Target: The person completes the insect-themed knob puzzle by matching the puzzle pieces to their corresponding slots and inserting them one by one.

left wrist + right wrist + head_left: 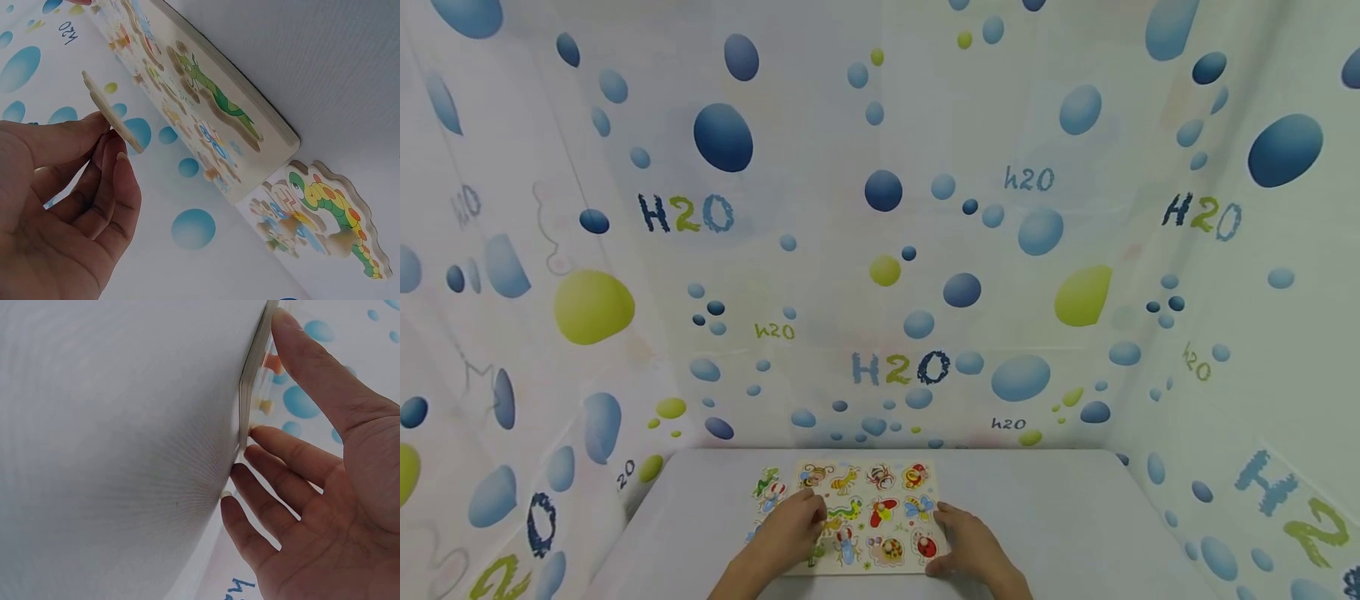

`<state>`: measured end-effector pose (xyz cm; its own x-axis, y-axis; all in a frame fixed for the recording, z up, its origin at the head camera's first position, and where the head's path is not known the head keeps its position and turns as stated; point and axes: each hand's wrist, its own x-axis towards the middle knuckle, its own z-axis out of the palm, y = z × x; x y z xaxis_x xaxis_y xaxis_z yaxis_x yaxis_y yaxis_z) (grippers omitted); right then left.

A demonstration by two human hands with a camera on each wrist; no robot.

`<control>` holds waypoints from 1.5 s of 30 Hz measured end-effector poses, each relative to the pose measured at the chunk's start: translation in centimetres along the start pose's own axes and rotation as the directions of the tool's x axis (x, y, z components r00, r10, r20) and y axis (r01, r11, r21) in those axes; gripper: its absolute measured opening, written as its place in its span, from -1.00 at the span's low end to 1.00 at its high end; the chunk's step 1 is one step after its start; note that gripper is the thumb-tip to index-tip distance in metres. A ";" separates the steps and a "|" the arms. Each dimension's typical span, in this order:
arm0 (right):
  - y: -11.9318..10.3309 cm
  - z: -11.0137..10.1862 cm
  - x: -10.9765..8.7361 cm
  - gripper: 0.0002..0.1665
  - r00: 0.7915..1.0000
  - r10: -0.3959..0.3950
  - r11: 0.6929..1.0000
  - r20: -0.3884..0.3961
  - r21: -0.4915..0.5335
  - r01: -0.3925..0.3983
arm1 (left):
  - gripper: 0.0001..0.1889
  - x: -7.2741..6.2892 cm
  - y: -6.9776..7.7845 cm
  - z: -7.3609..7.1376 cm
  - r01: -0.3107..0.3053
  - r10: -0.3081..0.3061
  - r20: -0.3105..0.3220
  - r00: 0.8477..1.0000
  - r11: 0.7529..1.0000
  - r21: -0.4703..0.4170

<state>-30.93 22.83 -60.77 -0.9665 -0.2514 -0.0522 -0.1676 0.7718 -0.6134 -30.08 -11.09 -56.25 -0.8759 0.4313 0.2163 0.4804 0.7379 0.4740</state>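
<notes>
A wooden peg puzzle board (898, 568) printed with colourful insects lies on the white table. Between thumb and fingertips, my left hand (790, 525) pinches a thin wooden puzzle piece (112, 115) over the board's left part. The piece shows edge-on in the left wrist view, so its picture is hidden. At the board's right edge, my right hand (973, 546) touches the rim with extended fingers, its thumb by the near corner. In the left wrist view a green insect piece (219, 94) sits on the board near its corner.
Loose pieces lie left of the board, among them a spotted caterpillar (340, 215) and a green insect (766, 482); my left hand partly hides this group. The white table (1037, 500) ends at a curtain (820, 275) printed with bubbles and H2O lettering.
</notes>
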 end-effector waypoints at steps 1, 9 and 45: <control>0.0 0.0 0.1 0.07 1.000 -0.003 1.000 -0.001 -0.002 0.003 | -0.87 0.1 0.0 0.0 0.000 0.000 -0.003 1.000 1.000 0.000; 0.3 -0.2 0.8 0.07 1.000 -0.013 1.000 -0.002 -0.010 0.013 | -0.90 1.0 -0.2 0.1 -0.001 0.001 -0.011 1.000 1.000 -0.003; 0.6 -0.3 1.2 0.08 1.000 0.004 1.000 0.000 0.018 -0.004 | -0.93 2.9 -1.8 0.3 0.033 -0.034 -0.017 0.999 0.999 -0.038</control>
<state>-32.22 23.15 -61.00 -0.9671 -0.2486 -0.0544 -0.1605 0.7618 -0.6276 -33.45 -10.96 -56.74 -0.8923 0.3971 0.2147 0.4490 0.7319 0.5126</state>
